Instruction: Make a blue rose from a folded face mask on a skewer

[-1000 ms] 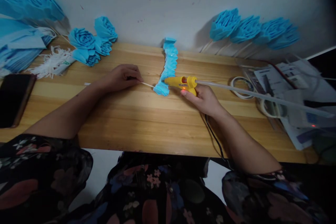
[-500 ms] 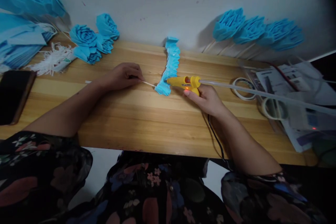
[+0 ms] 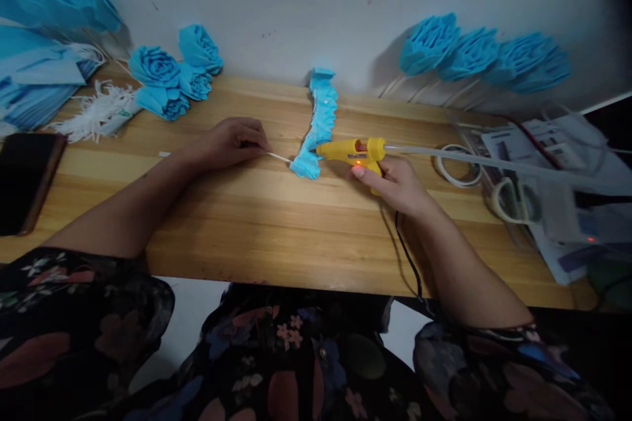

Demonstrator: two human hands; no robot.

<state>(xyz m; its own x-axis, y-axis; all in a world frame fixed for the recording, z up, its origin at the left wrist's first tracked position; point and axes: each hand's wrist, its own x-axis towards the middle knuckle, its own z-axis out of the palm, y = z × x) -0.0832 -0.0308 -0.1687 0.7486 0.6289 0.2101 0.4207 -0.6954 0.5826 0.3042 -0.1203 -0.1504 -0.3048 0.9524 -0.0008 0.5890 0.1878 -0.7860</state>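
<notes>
A thin pale stick [image 3: 279, 157] is pinched in my left hand [image 3: 236, 142], and its far end meets the lower end of a pleated blue strip [image 3: 323, 112]. The strip lies in a curve on the wooden table, its upper end by the wall. My right hand [image 3: 397, 183] is wrapped round a yellow glue gun [image 3: 353, 151] with a small red light lit. The gun's nozzle is at the strip, just above the rolled lower end; whether it touches I cannot tell. A long clear glue stick [image 3: 434, 152] juts out of its back.
Blue paper-like flowers [image 3: 155, 68] lie at the back left, and several on sticks [image 3: 429, 45] lean on the wall at right. A phone [image 3: 29, 181], folded blue sheets [image 3: 37, 79] and white strings [image 3: 99, 108] are at left. Tape rolls [image 3: 459, 166] and papers sit at right.
My right hand and the glue gun have shifted slightly to the right. The left hand, the stick and the blue strip have hardly moved.
</notes>
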